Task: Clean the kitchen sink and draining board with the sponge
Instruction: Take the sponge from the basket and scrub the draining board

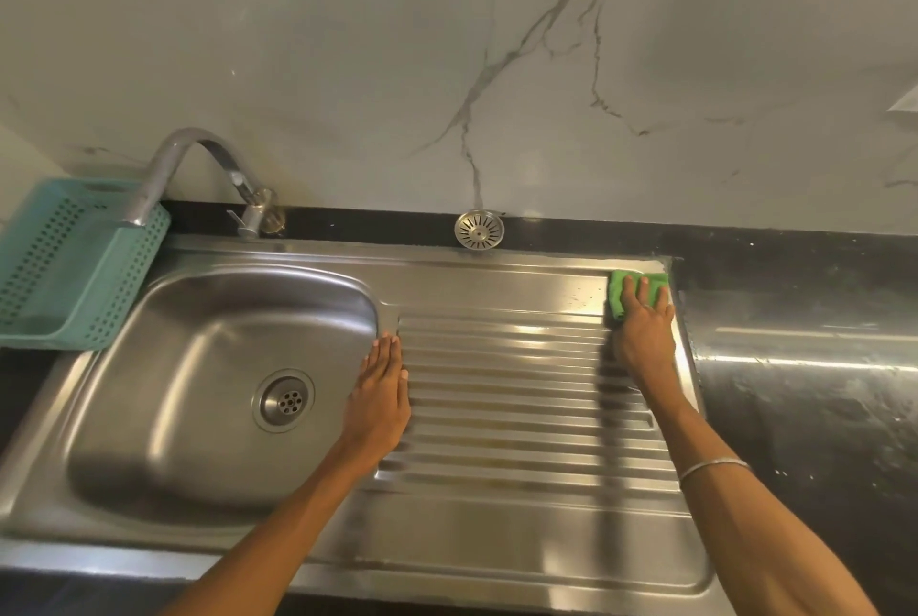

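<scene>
A steel sink bowl (pixel 164 367) with a round drain (pixel 284 400) lies at the left; its ribbed draining board (pixel 521 397) runs to the right. A green sponge (pixel 621 290) sits at the board's far right corner. My right hand (pixel 643 332) presses flat on the sponge, fingers straight over it. My left hand (pixel 380 397) rests flat on the board's left edge, beside the bowl, holding nothing.
A curved steel tap (pixel 198 163) stands behind the bowl. A teal perforated basket (pixel 74 267) sits at the far left. A loose round strainer (pixel 479 229) lies on the black ledge behind the board. Dark counter (pixel 804 367) extends right; a marble wall rises behind.
</scene>
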